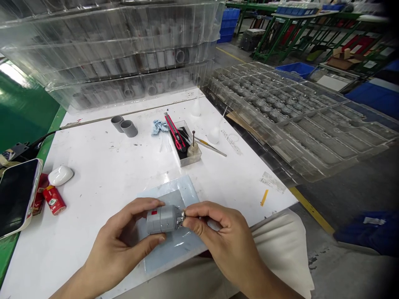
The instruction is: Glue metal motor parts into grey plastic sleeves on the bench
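Note:
A grey cylindrical part (163, 219) with a red square mark lies on its side, low over a light-blue sheet (183, 245) at the table's front. My left hand (124, 236) is closed around its left end, thumb below and fingers above. At the right end, small metal fittings stick out. My right hand (218, 228) pinches a small metal piece (183, 215) there between thumb and forefinger. Whether that piece is fixed to the cylinder I cannot tell, since the fingertips cover part of it.
Two grey tubes (128, 128) stand farther back, left of a clear box (190, 160) with a red cutter (175, 132) and a small bottle. Tweezers (215, 148) lie beside it. A phone (18, 195) and red battery-like cylinder (55, 200) are left. Stacked clear trays (131, 33) rise behind.

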Tool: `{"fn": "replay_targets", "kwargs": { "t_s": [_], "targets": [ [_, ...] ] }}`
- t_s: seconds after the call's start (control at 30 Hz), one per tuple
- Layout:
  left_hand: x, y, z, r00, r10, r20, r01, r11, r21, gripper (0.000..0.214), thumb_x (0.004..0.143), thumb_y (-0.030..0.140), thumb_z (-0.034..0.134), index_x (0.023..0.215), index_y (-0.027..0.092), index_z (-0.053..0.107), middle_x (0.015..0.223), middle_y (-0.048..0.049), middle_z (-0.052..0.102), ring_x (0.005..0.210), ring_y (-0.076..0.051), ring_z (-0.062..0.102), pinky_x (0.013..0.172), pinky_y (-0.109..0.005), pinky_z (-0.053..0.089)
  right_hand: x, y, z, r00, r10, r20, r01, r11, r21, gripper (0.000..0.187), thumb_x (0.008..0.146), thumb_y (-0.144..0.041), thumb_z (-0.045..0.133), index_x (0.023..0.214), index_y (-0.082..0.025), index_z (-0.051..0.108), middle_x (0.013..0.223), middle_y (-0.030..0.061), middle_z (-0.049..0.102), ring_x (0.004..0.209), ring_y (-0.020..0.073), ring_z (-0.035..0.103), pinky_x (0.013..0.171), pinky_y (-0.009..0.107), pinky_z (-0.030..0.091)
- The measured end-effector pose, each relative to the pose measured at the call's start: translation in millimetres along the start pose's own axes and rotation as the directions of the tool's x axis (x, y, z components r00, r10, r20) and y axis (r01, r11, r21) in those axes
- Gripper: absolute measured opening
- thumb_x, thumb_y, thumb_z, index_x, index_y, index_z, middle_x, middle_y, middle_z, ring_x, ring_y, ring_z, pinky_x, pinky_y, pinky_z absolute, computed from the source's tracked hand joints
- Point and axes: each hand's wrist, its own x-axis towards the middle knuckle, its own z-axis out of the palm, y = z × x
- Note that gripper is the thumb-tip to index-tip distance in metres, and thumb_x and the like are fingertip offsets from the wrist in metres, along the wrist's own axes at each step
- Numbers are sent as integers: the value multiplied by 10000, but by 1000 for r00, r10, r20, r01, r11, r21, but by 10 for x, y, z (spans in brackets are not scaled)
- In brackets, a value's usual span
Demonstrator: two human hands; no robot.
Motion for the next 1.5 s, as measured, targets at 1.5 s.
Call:
{"fn": "replay_targets", "kwargs": {
  "t_s": [1.5],
  "targets": [
    [285,-32,42,989,58,135,-66,996,52,422,907,212,777,1272,368,634,1215,15,694,1117,-211,653,980,-368,540,1088,-654,-394,670,-690,-275,483,686,-544,86,909,-343,835,948,-268,848,970,4,833,829,185,753,727,330,568]
  ]
}}
